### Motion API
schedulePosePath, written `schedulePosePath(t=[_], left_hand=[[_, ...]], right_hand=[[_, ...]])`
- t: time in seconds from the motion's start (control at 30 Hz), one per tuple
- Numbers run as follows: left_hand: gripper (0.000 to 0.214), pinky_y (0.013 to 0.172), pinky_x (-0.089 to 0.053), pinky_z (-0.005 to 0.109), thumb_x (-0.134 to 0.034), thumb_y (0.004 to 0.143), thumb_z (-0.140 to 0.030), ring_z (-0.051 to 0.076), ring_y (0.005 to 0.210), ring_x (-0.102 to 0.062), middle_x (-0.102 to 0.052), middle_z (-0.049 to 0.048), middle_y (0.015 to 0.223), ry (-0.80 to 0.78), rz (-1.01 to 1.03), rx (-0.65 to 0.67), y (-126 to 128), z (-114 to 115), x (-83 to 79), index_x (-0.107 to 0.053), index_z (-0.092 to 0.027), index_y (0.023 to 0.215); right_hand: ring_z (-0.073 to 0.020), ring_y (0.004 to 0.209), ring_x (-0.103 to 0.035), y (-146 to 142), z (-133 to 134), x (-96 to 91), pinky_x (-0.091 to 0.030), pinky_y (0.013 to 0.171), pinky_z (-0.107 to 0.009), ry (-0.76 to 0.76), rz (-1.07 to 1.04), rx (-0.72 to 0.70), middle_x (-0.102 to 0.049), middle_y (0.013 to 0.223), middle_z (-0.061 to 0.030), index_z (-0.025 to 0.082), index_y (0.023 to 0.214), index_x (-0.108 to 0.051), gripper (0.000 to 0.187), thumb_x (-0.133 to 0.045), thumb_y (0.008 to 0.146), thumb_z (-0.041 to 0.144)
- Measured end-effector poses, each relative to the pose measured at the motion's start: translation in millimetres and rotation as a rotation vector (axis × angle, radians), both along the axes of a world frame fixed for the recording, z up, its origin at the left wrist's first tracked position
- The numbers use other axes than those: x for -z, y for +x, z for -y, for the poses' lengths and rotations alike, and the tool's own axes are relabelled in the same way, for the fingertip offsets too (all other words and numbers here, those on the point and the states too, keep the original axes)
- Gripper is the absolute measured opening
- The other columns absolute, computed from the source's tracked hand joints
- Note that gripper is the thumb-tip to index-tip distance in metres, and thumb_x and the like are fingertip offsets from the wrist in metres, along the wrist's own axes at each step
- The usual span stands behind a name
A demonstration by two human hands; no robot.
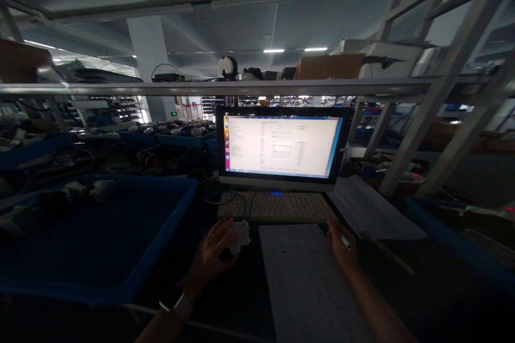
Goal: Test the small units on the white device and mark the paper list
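My left hand (213,254) is closed around a small white plastic part (238,236), held just in front of the pale keyboard (277,207). My right hand (341,246) rests at the right edge of a printed paper sheet (301,278) and grips a pen (345,241) with a white barrel. A lit computer monitor (281,146) stands behind the keyboard and shows a form with text. A band sits on my left wrist.
A large blue tray (120,246) lies to the left with several white parts at its far side. A second paper sheet (370,206) lies right of the keyboard. More blue bins (181,138) stand behind. A metal rack frame (434,91) rises on the right.
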State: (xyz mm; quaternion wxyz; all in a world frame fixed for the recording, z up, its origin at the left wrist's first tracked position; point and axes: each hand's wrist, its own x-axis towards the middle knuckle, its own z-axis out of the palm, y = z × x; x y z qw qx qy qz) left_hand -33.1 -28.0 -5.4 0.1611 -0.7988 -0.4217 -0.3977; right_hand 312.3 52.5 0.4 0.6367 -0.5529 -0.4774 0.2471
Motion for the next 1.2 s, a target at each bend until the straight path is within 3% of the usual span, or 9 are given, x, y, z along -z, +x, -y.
schedulePosePath(t=[0.2,0.27,0.37,0.47,0.57,0.67,0.77,1.0,1.2], left_hand=[[0.045,0.094,-0.048,0.041,-0.06,0.077,-0.026,0.026,0.123,-0.045,-0.049,0.0124,0.132,-0.029,0.027,-0.047,1,3,-4.7,-0.049,-0.02,0.12],[0.042,0.092,-0.048,0.042,-0.053,0.082,-0.033,0.025,0.116,-0.05,-0.053,0.0145,0.124,-0.001,0.153,-0.198,-4,3,-5.7,-0.047,-0.017,0.121],[0.038,0.088,-0.047,0.044,-0.04,0.087,-0.041,0.027,0.101,-0.056,-0.059,0.0154,0.104,0.001,0.396,-0.569,-21,0,-4.1,-0.053,-0.013,0.107],[0.047,0.082,-0.046,0.045,-0.033,0.086,-0.05,0.03,0.09,-0.058,-0.061,0.016,0.093,-0.316,0.418,-0.856,-35,-2,-2.3,-0.06,-0.012,0.092],[0.051,0.085,-0.043,0.047,-0.032,0.085,-0.054,0.032,0.098,-0.057,-0.061,0.0164,0.102,-0.535,0.288,-0.936,-36,-2,-3.3,-0.065,-0.015,0.086],[0.045,0.091,-0.038,0.05,-0.043,0.081,-0.054,0.034,0.111,-0.05,-0.059,0.0151,0.115,-0.497,0.197,-0.931,-29,0,-5.6,-0.067,-0.017,0.089],[0.041,0.089,-0.04,0.048,-0.047,0.078,-0.052,0.032,0.105,-0.054,-0.062,0.0147,0.108,-0.446,0.23,-0.851,-27,1,-6.7,-0.066,-0.017,0.086],[0.041,0.064,-0.051,0.036,-0.062,0.06,-0.054,0.025,0.074,-0.064,-0.067,0.0062,0.077,-0.466,0.876,-0.52,-32,0,-16.3,-0.059,-0.018,0.081],[0.056,0.068,-0.055,0.033,-0.072,0.056,-0.05,0.024,0.086,-0.066,-0.069,0.0096,0.093,-0.497,1.174,-0.123,-15,5,-35.8,-0.057,-0.015,0.096]], right_hand=[[-0.0102,0.041,-0.038,0,-1,0.7,-0.029,0.039,-0.024,0.005,-0.011,0.003,-0.039,0.042,0.0028,0.02,0.047,-0.043,0.06,-0.056,0.059,0.077],[-0.0102,0.04,-0.037,0,-1,-0.1,-0.028,0.039,-0.024,0.003,-0.015,0.008,-0.039,0.041,0.0028,0.02,0.046,-0.043,0.061,-0.056,0.057,0.078],[-0.01,0.04,-0.037,-1,0,-1.6,-0.029,0.039,-0.024,0.009,-0.02,0.002,-0.038,0.041,0.003,0.02,0.045,-0.042,0.061,-0.056,0.057,0.078],[-0.0097,0.04,-0.036,-2,1,-2.9,-0.03,0.04,-0.024,0.021,-0.021,-0.011,-0.037,0.041,0.0033,0.02,0.044,-0.041,0.061,-0.056,0.058,0.078],[-0.0095,0.039,-0.035,-2,0,-2.9,-0.028,0.039,-0.025,0.023,-0.025,-0.007,-0.036,0.04,0.0034,0.02,0.043,-0.04,0.062,-0.056,0.057,0.078],[-0.0099,0.039,-0.035,-3,-1,-1.7,-0.027,0.039,-0.025,0.021,-0.035,0.008,-0.037,0.04,0.0031,0.021,0.045,-0.041,0.061,-0.055,0.057,0.079],[-0.0098,0.039,-0.035,-2,-1,-0.1,-0.028,0.039,-0.025,0.018,-0.038,0.003,-0.037,0.041,0.0032,0.02,0.046,-0.042,0.06,-0.055,0.058,0.078],[-0.0098,0.04,-0.036,1,-4,4.2,-0.029,0.04,-0.025,0.018,-0.026,0.001,-0.037,0.041,0.0033,0.02,0.045,-0.041,0.06,-0.054,0.061,0.077],[-0.0114,0.044,-0.04,2,-5,7.8,-0.031,0.042,-0.025,0.027,-0.016,0.004,-0.041,0.045,0.0023,0.02,0.049,-0.044,0.057,-0.055,0.064,0.074]])
